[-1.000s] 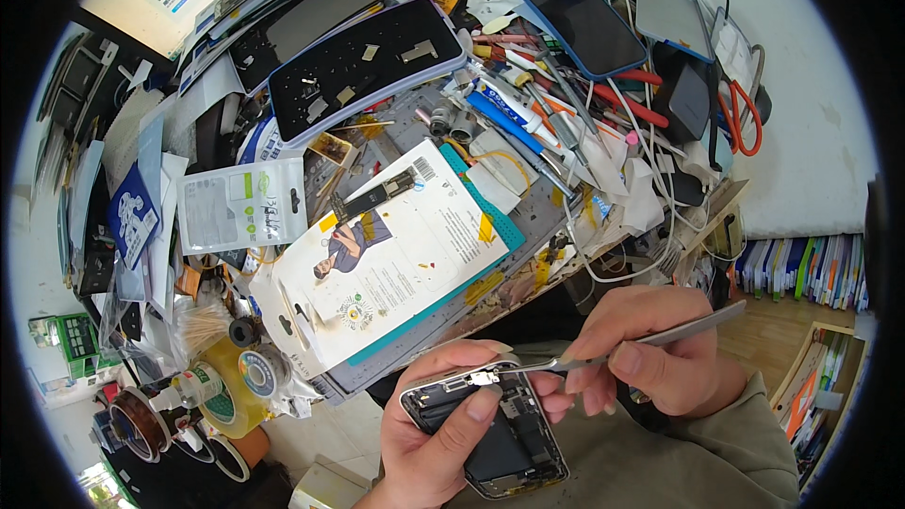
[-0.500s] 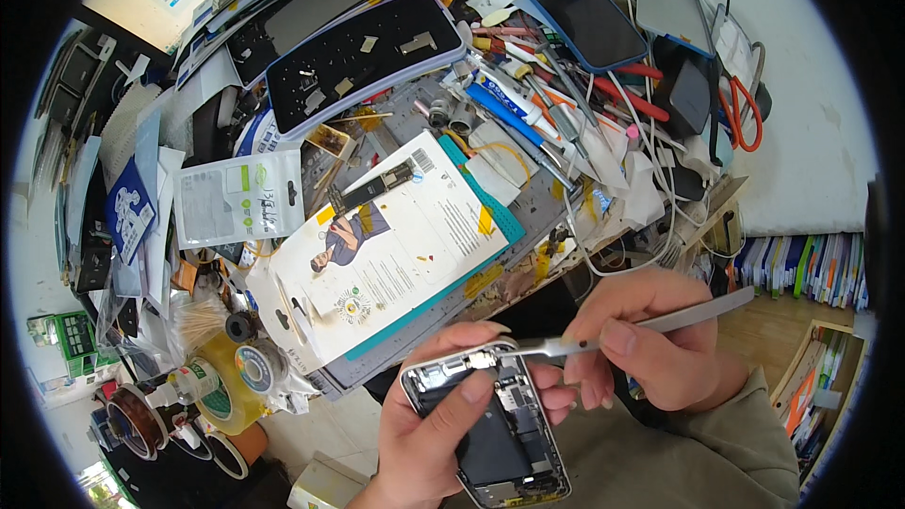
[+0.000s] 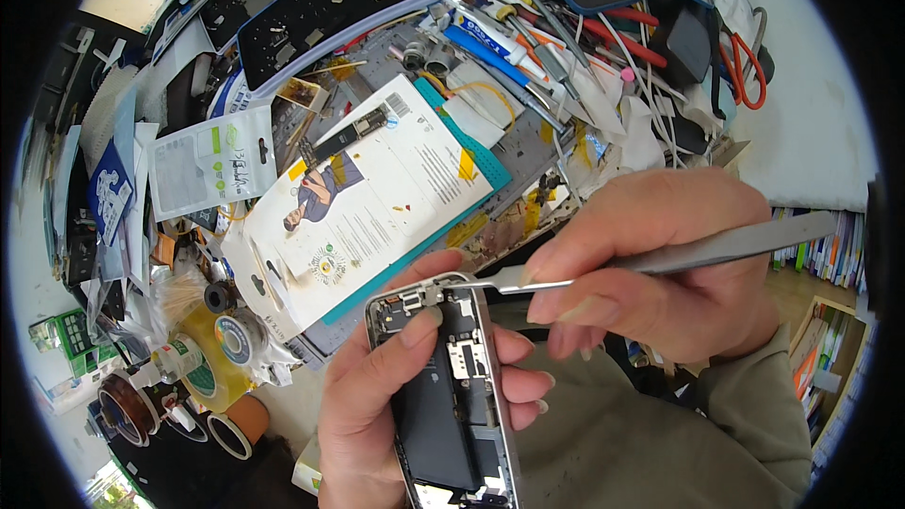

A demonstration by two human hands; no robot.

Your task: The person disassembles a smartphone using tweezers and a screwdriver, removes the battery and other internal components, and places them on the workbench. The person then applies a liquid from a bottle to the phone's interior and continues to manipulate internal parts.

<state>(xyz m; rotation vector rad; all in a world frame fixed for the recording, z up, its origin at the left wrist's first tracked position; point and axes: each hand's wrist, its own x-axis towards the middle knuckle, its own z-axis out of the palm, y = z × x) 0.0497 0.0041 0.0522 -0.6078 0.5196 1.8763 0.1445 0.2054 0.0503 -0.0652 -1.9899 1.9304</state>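
An opened phone lies in my left hand, its screen off and its dark battery and inner parts facing up. The left thumb presses near a small metal part at the phone's top end, while the other fingers wrap round the back and far side. In my right hand are silver metal tweezers, pinched between thumb and fingers. Their fine tips reach the phone's upper edge, close to the left thumb; whether they grip a part there is too small to tell.
Ahead, a white printed card lies on a teal mat, with a small circuit board on it. Behind stand a tray-like phone cover with small parts, hand tools, cables and red-handled scissors. Tape rolls sit at left.
Both hands and the phone have shifted left; the right hand has risen with the tweezers. The phone is turned more upright and nearer. The tweezers' tips have moved to the phone's upper right edge.
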